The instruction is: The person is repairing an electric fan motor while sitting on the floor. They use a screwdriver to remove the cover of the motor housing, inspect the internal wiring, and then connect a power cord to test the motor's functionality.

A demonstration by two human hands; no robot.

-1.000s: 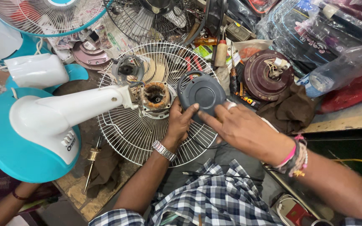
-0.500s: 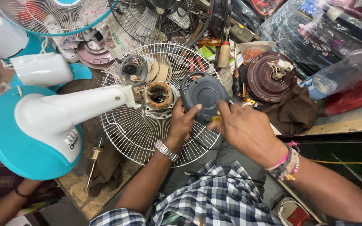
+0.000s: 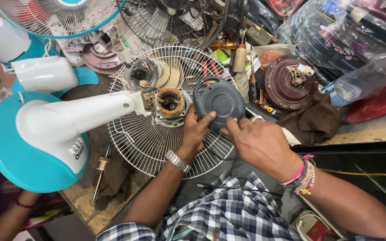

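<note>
While the left hand (image 3: pixel 196 130) grips the grey round motor cover (image 3: pixel 220 101) with curled fingers, the right hand (image 3: pixel 260 143) pinches its lower edge, above the white wire fan guard (image 3: pixel 135 143).

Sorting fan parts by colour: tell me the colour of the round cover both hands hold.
Dark grey-blue; the round cover shows best in the head view.

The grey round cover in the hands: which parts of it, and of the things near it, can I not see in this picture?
- Grey round cover, head view: inner face turned away; lower edge hidden by the left hand and right hand.
- Motor: rear hidden by the white fan neck.
- Wire guard: near part covered by both forearms.
- Teal base: left side cut off by the frame edge.
</note>
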